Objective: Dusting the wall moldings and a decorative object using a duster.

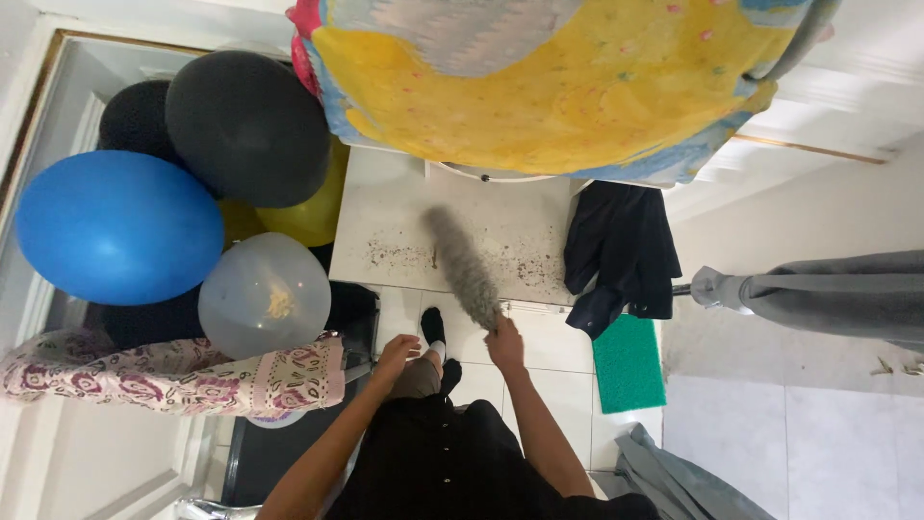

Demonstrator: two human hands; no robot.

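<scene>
1. far left, a cluster of balloons: a blue balloon (pixel 117 226), two black balloons (pixel 247 125) behind it, a yellow one tucked under them, and a clear balloon (pixel 265 294) with pale flecks inside. all sit left of the swept patch, apart from it.
2. near left, a patterned pink cloth (pixel 183 374) drapes over something low, just below the clear balloon.
3. the left hand (pixel 397 354) rests loosely curled on the person's bent knee, grasping nothing; a dark sock shows just beyond it.
4. the right hand (pixel 504 345) is clenched around the near end of a soft broom (pixel 462 265), whose grey bushy head reaches up and left onto the white floor slab (pixel 385 207).
5. the broom head lies in a band of dark dirt specks (pixel 399 255) scattered across the slab's near edge, with more specks to its right.
6. handling, as a judgement: the broom looks light and floppy, its fibres soft and bending. the firm place to hold is the bound stem where the hand already is; gripping higher would crush the fibres.
7. above, a yellow patterned fabric (pixel 549 82) hangs over the slab's far side.
8. right, a dark garment (pixel 621 250) hangs beside the slab, a green mat (pixel 628 364) lies below it, and a grey folded umbrella (pixel 818 294) juts in from the right.
</scene>
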